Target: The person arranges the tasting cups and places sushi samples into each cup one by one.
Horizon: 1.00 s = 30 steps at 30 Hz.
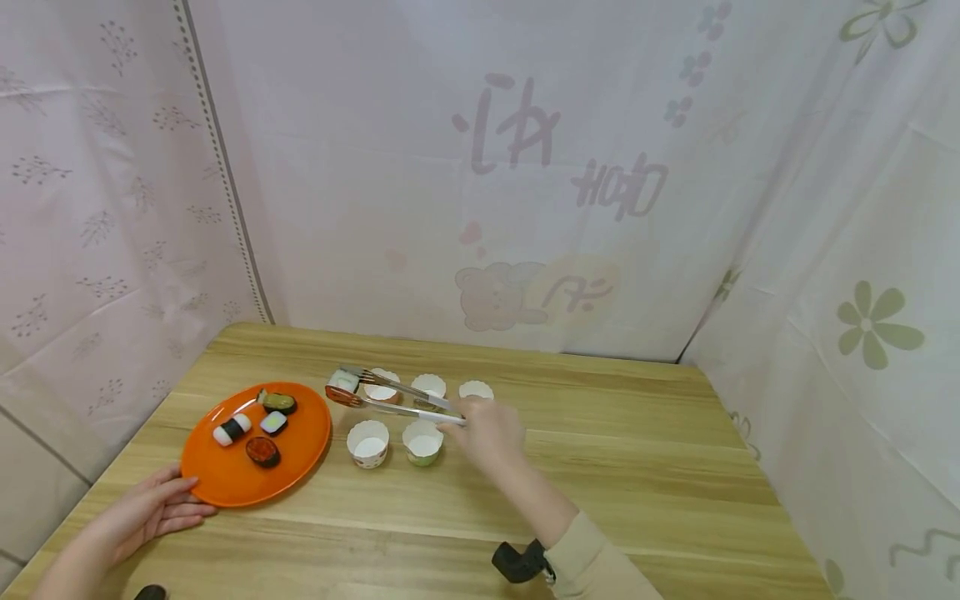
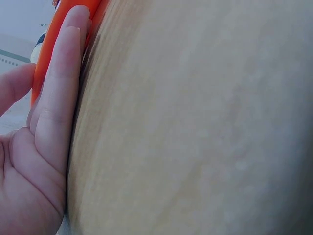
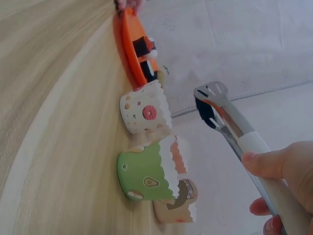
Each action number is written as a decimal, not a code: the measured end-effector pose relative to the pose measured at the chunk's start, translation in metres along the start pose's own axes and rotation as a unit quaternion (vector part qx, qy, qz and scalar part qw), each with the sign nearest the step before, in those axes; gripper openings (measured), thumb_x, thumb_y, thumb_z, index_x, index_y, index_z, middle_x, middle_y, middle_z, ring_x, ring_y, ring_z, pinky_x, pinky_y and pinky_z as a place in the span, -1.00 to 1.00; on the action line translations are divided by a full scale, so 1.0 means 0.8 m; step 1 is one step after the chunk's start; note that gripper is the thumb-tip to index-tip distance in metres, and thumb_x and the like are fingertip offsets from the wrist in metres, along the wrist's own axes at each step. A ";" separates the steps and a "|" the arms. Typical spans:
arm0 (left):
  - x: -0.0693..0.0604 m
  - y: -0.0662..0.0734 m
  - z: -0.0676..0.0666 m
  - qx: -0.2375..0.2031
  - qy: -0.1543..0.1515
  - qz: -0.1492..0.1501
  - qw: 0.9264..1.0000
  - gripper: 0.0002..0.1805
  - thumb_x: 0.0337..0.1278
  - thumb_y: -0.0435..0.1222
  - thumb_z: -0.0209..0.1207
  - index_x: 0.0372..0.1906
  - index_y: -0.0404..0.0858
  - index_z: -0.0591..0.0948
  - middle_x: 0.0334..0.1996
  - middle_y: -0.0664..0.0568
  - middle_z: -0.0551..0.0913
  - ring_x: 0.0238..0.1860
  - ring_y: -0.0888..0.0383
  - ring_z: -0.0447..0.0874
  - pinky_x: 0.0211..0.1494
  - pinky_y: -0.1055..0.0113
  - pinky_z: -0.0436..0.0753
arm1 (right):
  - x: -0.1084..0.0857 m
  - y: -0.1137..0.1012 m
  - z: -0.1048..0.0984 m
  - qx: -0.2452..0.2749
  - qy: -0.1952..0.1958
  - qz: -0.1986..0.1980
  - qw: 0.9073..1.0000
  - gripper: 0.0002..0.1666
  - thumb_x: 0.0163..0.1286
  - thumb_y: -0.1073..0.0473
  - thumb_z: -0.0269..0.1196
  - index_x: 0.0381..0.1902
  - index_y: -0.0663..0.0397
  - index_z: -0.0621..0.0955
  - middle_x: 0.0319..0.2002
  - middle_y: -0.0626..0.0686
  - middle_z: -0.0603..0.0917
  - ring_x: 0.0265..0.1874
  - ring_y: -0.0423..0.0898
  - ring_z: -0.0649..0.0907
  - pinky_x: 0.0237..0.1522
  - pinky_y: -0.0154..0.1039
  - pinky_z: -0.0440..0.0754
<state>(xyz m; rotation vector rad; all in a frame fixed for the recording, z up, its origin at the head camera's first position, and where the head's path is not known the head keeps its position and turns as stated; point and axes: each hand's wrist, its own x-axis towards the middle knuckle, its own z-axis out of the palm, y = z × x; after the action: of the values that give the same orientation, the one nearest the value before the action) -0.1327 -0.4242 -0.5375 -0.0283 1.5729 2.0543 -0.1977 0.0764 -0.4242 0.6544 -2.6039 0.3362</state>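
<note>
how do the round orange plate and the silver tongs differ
The round orange plate rests on the wood-grain table; the silver tongs with white grips are raised off it. The plate carries four sushi-like pieces; the tongs pinch another. The left hand holds the plate; the right hand grips the tongs. Both bear sushi-like pieces.

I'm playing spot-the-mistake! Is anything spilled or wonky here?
Nothing stands out: the paper cups in view stand upright, sushi pieces lie on the orange plate, and the tongs grip another piece.
</note>
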 end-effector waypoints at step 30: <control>0.001 0.000 -0.002 -0.008 -0.004 -0.005 1.000 -0.48 0.55 -0.30 -0.26 0.31 -0.56 -0.14 -0.09 -0.28 0.64 -0.02 -0.14 0.64 0.12 0.00 0.55 | -0.006 0.045 -0.002 -0.027 -0.017 0.041 0.999 -0.51 0.05 -0.16 0.45 -0.08 -0.09 0.73 -0.52 -0.07 0.67 -0.81 -0.25 0.26 -0.87 -0.41 0.13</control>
<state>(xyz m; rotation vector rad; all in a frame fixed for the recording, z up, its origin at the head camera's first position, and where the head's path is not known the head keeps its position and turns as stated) -0.1334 -0.4256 -0.5384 -0.0333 1.5479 2.0565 -0.2109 0.1098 -0.4294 0.5413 -2.6671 0.2823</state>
